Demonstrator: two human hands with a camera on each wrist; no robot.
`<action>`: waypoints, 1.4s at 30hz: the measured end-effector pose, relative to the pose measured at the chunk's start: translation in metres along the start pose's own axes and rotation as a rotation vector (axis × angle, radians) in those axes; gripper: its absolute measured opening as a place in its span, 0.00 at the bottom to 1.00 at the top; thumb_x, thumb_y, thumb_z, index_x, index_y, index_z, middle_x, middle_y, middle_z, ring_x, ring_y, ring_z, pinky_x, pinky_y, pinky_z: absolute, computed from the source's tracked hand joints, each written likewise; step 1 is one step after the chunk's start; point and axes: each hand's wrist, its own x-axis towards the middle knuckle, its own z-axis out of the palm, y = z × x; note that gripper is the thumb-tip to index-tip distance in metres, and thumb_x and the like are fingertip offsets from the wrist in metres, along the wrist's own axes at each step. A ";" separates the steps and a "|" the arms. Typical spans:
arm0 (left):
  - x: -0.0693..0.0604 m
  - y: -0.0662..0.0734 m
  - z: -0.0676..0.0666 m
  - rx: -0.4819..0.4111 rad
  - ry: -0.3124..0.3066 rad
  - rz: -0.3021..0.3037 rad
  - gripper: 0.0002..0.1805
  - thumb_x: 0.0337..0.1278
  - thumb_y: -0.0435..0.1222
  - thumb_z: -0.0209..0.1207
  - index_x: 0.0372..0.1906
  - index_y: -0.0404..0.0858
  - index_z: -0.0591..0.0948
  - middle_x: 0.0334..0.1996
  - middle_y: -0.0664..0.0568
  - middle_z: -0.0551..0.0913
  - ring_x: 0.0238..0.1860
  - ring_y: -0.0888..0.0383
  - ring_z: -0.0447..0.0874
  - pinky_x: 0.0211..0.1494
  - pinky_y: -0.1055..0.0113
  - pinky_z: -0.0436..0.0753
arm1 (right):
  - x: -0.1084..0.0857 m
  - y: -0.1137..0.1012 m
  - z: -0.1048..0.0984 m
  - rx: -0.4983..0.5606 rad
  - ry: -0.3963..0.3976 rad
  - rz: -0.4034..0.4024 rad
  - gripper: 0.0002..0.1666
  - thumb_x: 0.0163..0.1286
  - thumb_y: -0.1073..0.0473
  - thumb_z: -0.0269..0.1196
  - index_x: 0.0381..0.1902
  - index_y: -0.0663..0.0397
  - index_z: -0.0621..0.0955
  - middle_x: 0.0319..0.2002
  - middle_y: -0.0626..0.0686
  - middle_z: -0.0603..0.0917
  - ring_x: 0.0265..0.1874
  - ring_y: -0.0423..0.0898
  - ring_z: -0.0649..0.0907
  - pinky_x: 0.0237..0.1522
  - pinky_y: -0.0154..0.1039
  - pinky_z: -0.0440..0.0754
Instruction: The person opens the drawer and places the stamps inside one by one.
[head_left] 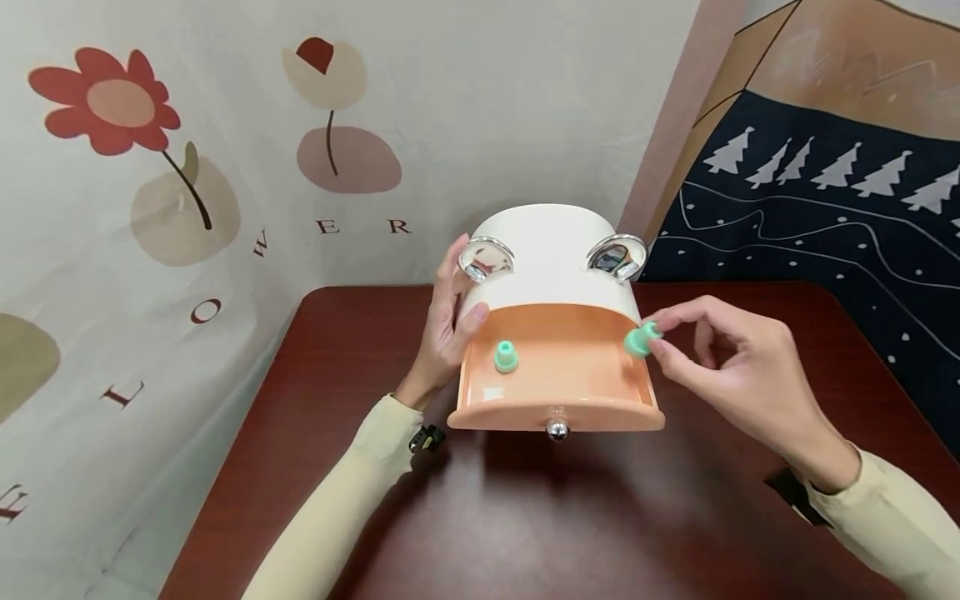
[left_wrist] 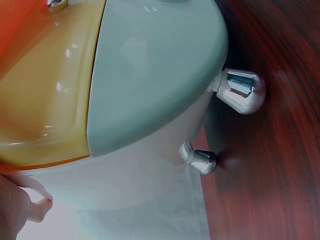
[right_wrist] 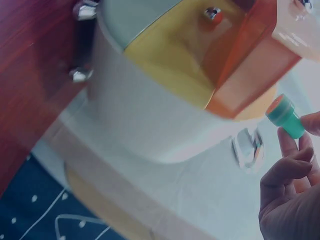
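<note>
The right grip (head_left: 738, 354), nearly closed, pinches a green piece (head_left: 638, 341) by the right wall of the pulled-out orange drawer (head_left: 573, 367); inside, leftward, stands another green piece (head_left: 506, 357). The left grip (head_left: 447, 329), fingers extended, touches the white cabinet (head_left: 551, 250).

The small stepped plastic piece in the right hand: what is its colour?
The stepped piece is green with an orange end, clearest in the right wrist view.

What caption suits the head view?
Right hand pinches a green piece by the open orange drawer; left hand holds the white cabinet.
</note>
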 end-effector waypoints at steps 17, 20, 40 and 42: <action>0.003 0.000 0.001 0.000 0.005 -0.016 0.44 0.76 0.38 0.54 0.86 0.30 0.47 0.70 0.31 0.74 0.73 0.44 0.72 0.75 0.50 0.68 | 0.037 -0.016 0.032 -0.003 -0.249 -0.103 0.19 0.63 0.65 0.82 0.45 0.35 0.92 0.17 0.35 0.68 0.17 0.37 0.69 0.20 0.32 0.63; 0.002 0.001 0.001 0.002 0.007 -0.011 0.44 0.74 0.35 0.53 0.86 0.30 0.48 0.70 0.31 0.74 0.73 0.45 0.73 0.74 0.51 0.69 | 0.040 -0.017 0.038 -0.013 -0.263 -0.127 0.18 0.62 0.64 0.82 0.44 0.35 0.91 0.17 0.34 0.66 0.17 0.37 0.69 0.20 0.32 0.62; 0.000 0.004 0.001 0.007 0.011 -0.027 0.45 0.78 0.42 0.55 0.86 0.30 0.47 0.71 0.30 0.74 0.73 0.44 0.72 0.75 0.50 0.68 | 0.052 -0.017 0.064 -0.068 -0.343 -0.205 0.13 0.65 0.58 0.82 0.42 0.36 0.90 0.22 0.35 0.73 0.19 0.35 0.68 0.22 0.36 0.66; 0.000 0.004 0.001 0.007 0.004 -0.026 0.45 0.79 0.42 0.55 0.86 0.31 0.47 0.71 0.31 0.74 0.73 0.44 0.72 0.75 0.50 0.68 | 0.051 -0.017 0.064 -0.063 -0.356 -0.194 0.13 0.65 0.58 0.82 0.43 0.36 0.90 0.22 0.35 0.74 0.19 0.35 0.68 0.22 0.36 0.66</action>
